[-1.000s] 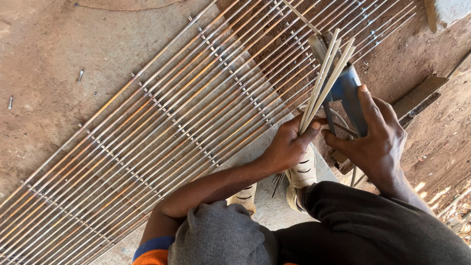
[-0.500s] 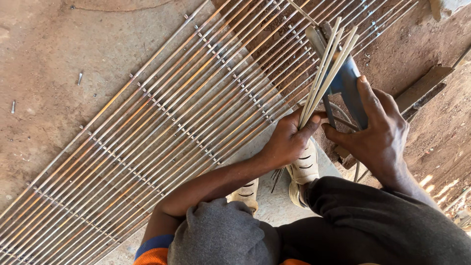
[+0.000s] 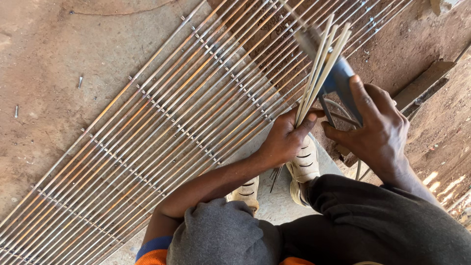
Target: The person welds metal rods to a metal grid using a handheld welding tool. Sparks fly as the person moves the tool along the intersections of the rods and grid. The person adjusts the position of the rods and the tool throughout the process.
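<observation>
My left hand point(image 3: 284, 140) grips a bundle of thin pale rods point(image 3: 321, 64) near their lower ends, and the rods fan upward. My right hand point(image 3: 378, 132) is closed round a blue-handled tool point(image 3: 338, 81) just right of the bundle, with its grey metal head point(image 3: 308, 40) behind the rods. Thin cables point(image 3: 338, 110) run down from the tool between my hands. Both hands hover over the near edge of a large grille of long rusty steel bars point(image 3: 162, 122) lying on the ground.
My beige shoes point(image 3: 304, 167) stand on a grey slab under my hands, and my dark-trousered knees point(image 3: 373, 221) fill the bottom. Bare dirt point(image 3: 54, 54) with small metal scraps lies left. A metal angle piece point(image 3: 424, 81) lies on the earth at right.
Both hands keep their grips and stay almost in place. The rod bundle tilts slightly, and the view shifts a little.
</observation>
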